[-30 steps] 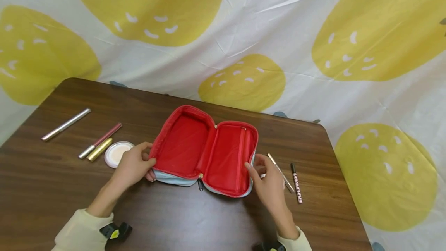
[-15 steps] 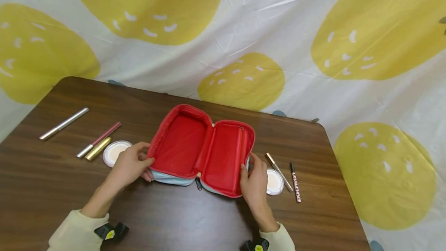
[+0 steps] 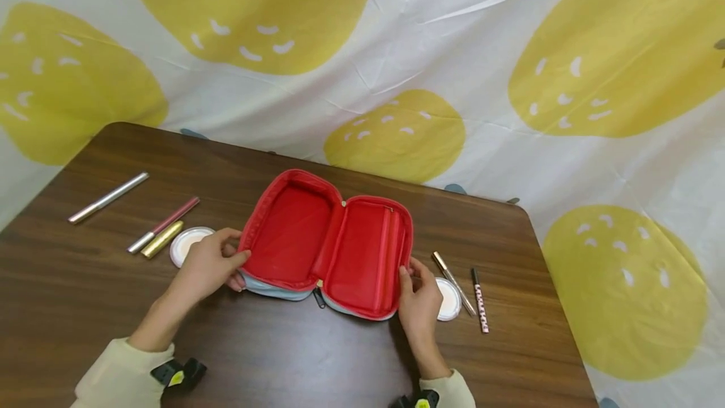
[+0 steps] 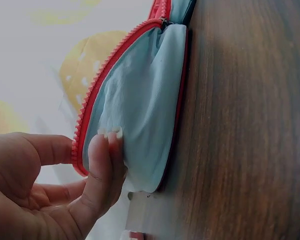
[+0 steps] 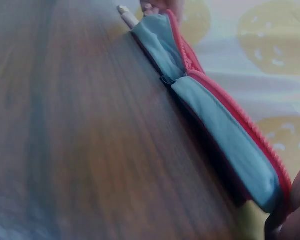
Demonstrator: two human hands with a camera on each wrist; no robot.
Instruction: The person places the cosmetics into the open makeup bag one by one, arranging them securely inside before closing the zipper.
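Observation:
An unzipped pouch (image 3: 328,244), red inside and light blue outside, lies spread on the brown table (image 3: 283,357). My left hand (image 3: 235,267) grips its left edge, thumb on the red rim and fingers under the blue side. In the left wrist view the fingers (image 4: 102,160) press the blue fabric of the pouch (image 4: 145,100). My right hand (image 3: 410,276) grips the right edge of the pouch, thumb over the rim. The right wrist view shows the pouch (image 5: 215,115) edge-on, with only a bit of that hand (image 5: 296,210) at the corner. Both halves look empty.
Left of the pouch lie a round compact (image 3: 184,242), a gold tube (image 3: 162,239), a pink lip gloss (image 3: 167,222) and a silver tube (image 3: 107,197). To its right are another compact (image 3: 449,300), a gold-capped pencil (image 3: 453,274) and a black pen (image 3: 480,300). A yellow-spotted cloth hangs behind.
My right hand has moved left, off the compact and pencil, and taken hold of the pouch's right edge. The pouch shifted slightly left. The left hand kept its grip.

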